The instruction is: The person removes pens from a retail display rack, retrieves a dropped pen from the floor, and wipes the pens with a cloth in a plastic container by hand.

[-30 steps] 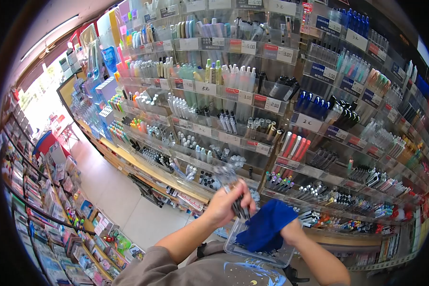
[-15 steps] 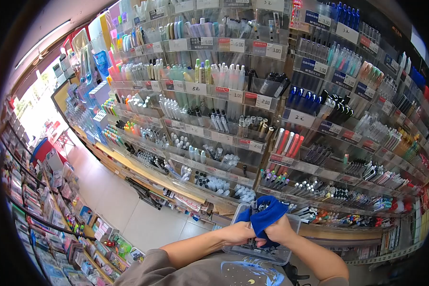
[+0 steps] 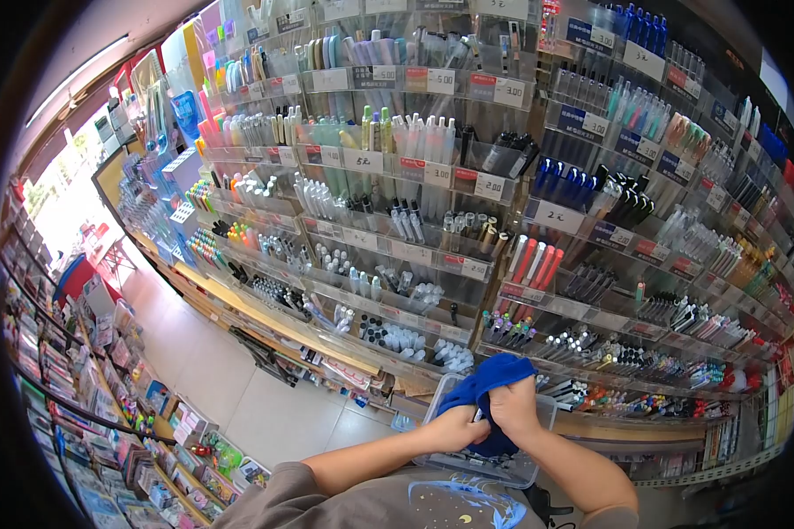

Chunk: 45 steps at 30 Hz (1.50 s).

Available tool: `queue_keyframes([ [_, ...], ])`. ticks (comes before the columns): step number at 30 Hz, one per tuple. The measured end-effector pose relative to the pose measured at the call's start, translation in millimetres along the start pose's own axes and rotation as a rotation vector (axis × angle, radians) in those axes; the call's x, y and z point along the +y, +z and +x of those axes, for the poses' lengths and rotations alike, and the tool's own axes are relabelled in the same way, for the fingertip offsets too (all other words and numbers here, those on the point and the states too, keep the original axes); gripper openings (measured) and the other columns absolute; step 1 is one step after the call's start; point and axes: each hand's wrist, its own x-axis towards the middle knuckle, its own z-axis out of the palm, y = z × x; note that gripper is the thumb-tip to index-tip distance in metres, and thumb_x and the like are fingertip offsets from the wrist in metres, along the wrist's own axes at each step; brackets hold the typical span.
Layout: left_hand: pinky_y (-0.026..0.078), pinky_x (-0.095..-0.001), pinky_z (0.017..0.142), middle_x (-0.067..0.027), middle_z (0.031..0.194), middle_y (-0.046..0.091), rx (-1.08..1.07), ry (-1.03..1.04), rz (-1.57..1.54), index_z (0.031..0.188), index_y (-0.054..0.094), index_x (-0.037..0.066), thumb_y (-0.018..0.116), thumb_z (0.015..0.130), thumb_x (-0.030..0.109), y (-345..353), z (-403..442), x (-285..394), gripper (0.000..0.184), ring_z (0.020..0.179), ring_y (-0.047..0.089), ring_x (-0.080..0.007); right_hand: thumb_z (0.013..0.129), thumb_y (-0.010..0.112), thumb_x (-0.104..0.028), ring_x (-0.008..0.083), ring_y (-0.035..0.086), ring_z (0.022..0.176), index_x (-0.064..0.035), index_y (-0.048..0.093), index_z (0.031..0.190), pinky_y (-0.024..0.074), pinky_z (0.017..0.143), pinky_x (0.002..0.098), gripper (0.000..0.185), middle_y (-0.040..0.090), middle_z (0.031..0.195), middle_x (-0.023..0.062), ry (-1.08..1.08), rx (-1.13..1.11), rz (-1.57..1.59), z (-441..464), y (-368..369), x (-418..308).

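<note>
A blue cloth (image 3: 494, 374) is bunched over a clear plastic box (image 3: 438, 398) just in front of my body. My right hand (image 3: 515, 411) is closed on the cloth at its right side. To its left, my left hand (image 3: 456, 430) is closed around a slim pen (image 3: 478, 415), whose pale end pokes out beside the cloth. Both hands are over the box, close together. The cloth and my hands hide most of what lies in the box.
A tall rack of clear shelves (image 3: 362, 238) full of pens, with price labels, rises in front of me. A wooden ledge (image 3: 326, 333) runs below it. Across the tiled aisle (image 3: 238, 388) on the left stand shelves of small packaged goods (image 3: 115, 414).
The cloth has shifted and spread leftward over the box, covering dark items that showed before. My right hand has risen slightly, and my left hand has turned with the pen.
</note>
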Motion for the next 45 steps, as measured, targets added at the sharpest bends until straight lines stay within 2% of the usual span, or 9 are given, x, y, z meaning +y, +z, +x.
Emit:
queue_keyframes([
  [5, 0.034, -0.0246, 0.054, -0.0013, 0.065, 0.042, -0.224, 0.242, -0.464, 0.076, 0.044, 0.004, 0.040, 0.092, 0.017, -7, 0, -11, 0.021, 0.058, 0.040, -0.0104, 0.082, 0.047, -0.004, 0.0089, 0.049, 0.070, -0.0009, 0.055, 0.084, 0.0411, 0.063, 0.0240, 0.008, 0.055, 0.076, 0.0010, -0.025, -0.101, 0.096, 0, -9, -12],
  [10, 0.035, -0.0229, 0.055, -0.0006, 0.066, 0.041, -0.274, 0.118, -0.690, 0.089, 0.042, 0.004, 0.043, 0.091, 0.018, -9, -9, 8, 0.014, 0.059, 0.040, -0.0095, 0.082, 0.047, -0.005, 0.0096, 0.050, 0.070, 0.0001, 0.054, 0.091, 0.0417, 0.065, 0.0246, 0.013, 0.056, 0.075, 0.0021, 0.057, -0.211, 0.084, 0, -25, -18],
  [17, 0.035, -0.0222, 0.054, -0.0003, 0.068, 0.041, -0.406, 0.146, -0.684, 0.091, 0.041, 0.006, 0.046, 0.089, 0.017, -12, -6, 8, 0.012, 0.058, 0.040, -0.0093, 0.082, 0.047, -0.003, 0.0099, 0.050, 0.069, -0.0013, 0.056, 0.076, 0.0410, 0.063, 0.0249, 0.011, 0.056, 0.072, 0.0008, 0.032, 0.281, 0.162, 11, -33, -20],
  [21, 0.035, -0.0218, 0.053, 0.0001, 0.068, 0.041, -0.381, 0.184, -0.606, 0.089, 0.040, 0.006, 0.047, 0.089, 0.019, -21, -8, 10, 0.014, 0.058, 0.040, -0.0089, 0.086, 0.048, -0.013, 0.0152, 0.053, 0.083, -0.0056, 0.052, 0.095, 0.0446, 0.073, 0.0290, 0.012, 0.055, 0.091, 0.0037, -0.004, 0.303, 0.528, 17, -71, -29],
  [24, 0.034, -0.0187, 0.053, 0.0023, 0.067, 0.040, -0.344, 0.143, -0.338, 0.085, 0.039, 0.008, 0.044, 0.090, 0.019, -23, -8, 10, 0.014, 0.058, 0.038, -0.0050, 0.090, 0.041, -0.029, 0.0198, 0.052, 0.094, -0.0055, 0.050, 0.106, 0.0421, 0.082, 0.0354, 0.030, 0.055, 0.103, 0.0069, -0.123, 0.218, 0.712, 20, -105, -70],
  [29, 0.041, -0.0447, 0.069, -0.0219, 0.087, 0.055, -0.311, 0.074, 0.694, 0.096, 0.043, -0.001, 0.057, 0.080, 0.021, -11, 4, -4, 0.030, 0.084, 0.053, -0.0394, 0.087, 0.035, -0.048, 0.0322, 0.041, 0.113, -0.0111, 0.031, 0.130, 0.0334, 0.096, 0.0490, 0.057, 0.038, 0.129, 0.0151, -0.409, -0.008, 0.706, -13, -167, -118],
  [34, 0.043, -0.0423, 0.075, -0.0208, 0.097, 0.053, -0.269, 0.070, 1.031, 0.106, 0.043, -0.001, 0.061, 0.074, 0.023, 4, 13, -37, 0.044, 0.092, 0.053, -0.0364, 0.083, 0.036, -0.057, 0.0346, 0.040, 0.115, -0.0140, 0.024, 0.134, 0.0331, 0.095, 0.0514, 0.067, 0.033, 0.133, 0.0141, -0.480, -0.043, 0.679, -31, -183, -102],
  [40, 0.045, -0.0386, 0.074, -0.0155, 0.093, 0.056, -0.037, 0.300, 0.701, 0.100, 0.052, 0.002, 0.060, 0.076, 0.021, -31, 11, 49, 0.032, 0.087, 0.056, -0.0320, 0.083, 0.041, -0.053, 0.0293, 0.051, 0.104, -0.0093, 0.046, 0.120, 0.0402, 0.090, 0.0456, 0.057, 0.051, 0.117, 0.0113, 0.135, -0.251, 1.183, -8, -121, -69],
  [45, 0.046, -0.0343, 0.070, -0.0140, 0.089, 0.057, 0.435, 0.857, 0.938, 0.096, 0.054, 0.002, 0.054, 0.079, 0.006, -92, 13, 193, 0.017, 0.082, 0.057, -0.0275, 0.088, 0.036, -0.044, 0.0292, 0.046, 0.111, -0.0035, 0.040, 0.124, 0.0357, 0.095, 0.0435, 0.055, 0.045, 0.124, 0.0147, 0.803, -0.373, 0.961, -9, -95, 5],
])
